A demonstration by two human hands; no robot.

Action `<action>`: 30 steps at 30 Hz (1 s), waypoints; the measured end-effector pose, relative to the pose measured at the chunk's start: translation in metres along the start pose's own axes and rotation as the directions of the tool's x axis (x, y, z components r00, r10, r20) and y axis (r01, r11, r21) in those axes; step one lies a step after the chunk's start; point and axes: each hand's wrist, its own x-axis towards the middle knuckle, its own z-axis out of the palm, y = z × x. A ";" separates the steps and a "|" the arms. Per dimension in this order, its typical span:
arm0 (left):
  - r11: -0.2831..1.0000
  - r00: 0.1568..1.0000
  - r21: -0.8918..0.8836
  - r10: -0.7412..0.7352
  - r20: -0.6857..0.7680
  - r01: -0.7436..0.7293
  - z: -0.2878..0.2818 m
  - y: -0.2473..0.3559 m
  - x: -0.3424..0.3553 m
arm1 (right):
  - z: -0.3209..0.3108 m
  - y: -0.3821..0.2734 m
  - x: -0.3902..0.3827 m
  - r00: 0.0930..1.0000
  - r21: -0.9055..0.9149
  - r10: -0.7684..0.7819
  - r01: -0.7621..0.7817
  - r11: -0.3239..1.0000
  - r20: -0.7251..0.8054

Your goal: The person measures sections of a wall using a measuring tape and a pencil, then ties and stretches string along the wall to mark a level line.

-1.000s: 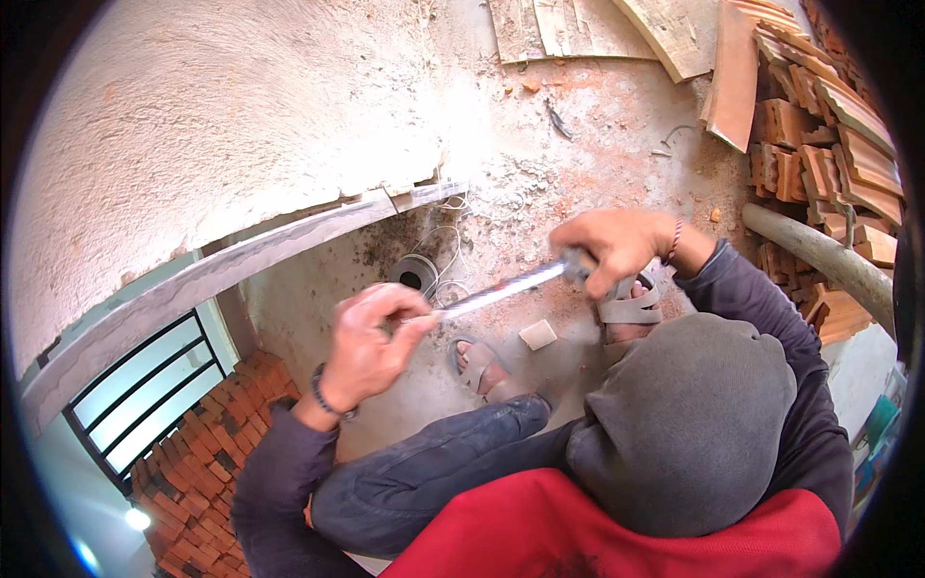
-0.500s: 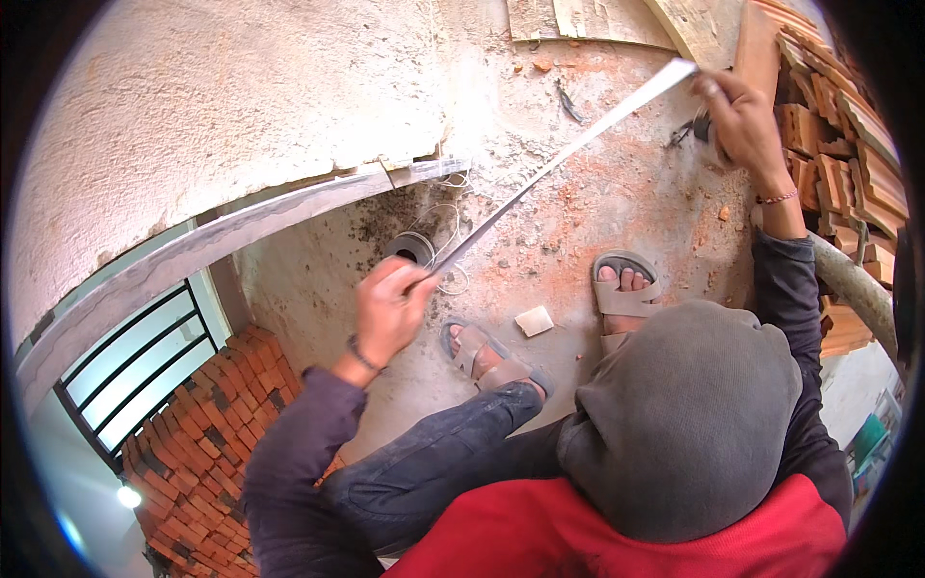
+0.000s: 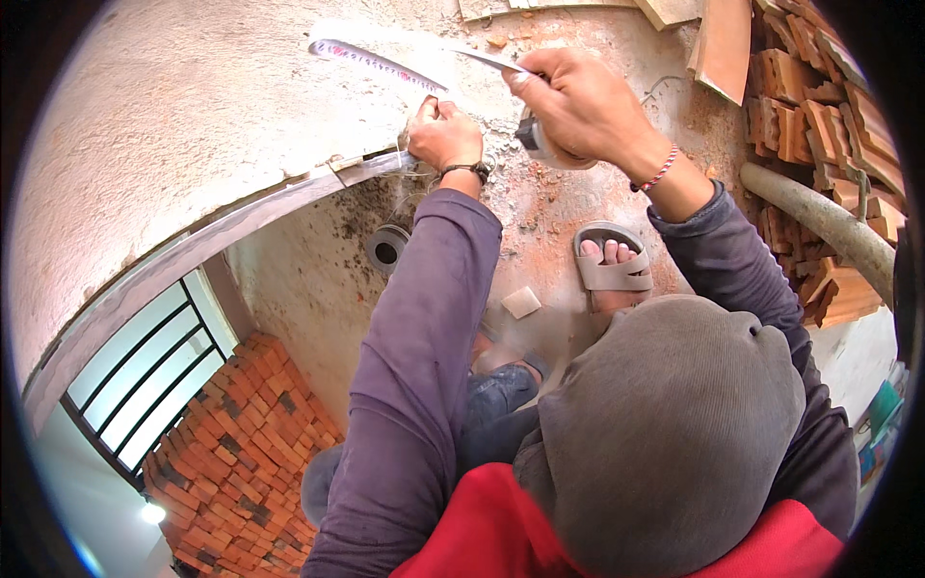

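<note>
left hand (image 3: 443,135): fist closed on the tape blade (image 3: 376,64) at the plastered wall (image 3: 193,125) | right hand (image 3: 578,106): fingers wrapped round the tape measure case (image 3: 540,144) | blade lies along the wall's top, extending left | sandalled foot (image 3: 612,270) below on the dusty floor

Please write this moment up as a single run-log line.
left hand pinning tape blade on plastered wall | right hand gripping tape measure case | stacked bricks at right
</note>
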 end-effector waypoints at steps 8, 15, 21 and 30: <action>0.965 0.965 -0.039 -0.259 0.042 0.261 0.015 0.001 0.002 | 0.014 -0.001 -0.011 0.996 0.007 -0.013 0.012 1.000 0.084; 0.970 0.972 -0.068 -0.229 0.040 0.232 0.014 0.005 0.004 | 0.015 0.005 -0.010 0.991 0.002 -0.063 0.063 0.998 0.121; 0.965 0.966 -0.027 -0.260 0.003 0.260 0.007 0.021 0.000 | 0.018 0.009 -0.004 0.989 0.018 -0.083 0.081 0.997 0.124; 0.998 0.931 -0.052 0.013 -0.364 -0.035 0.046 -0.022 0.003 | 0.027 0.013 -0.001 0.984 0.010 -0.135 0.135 0.991 0.117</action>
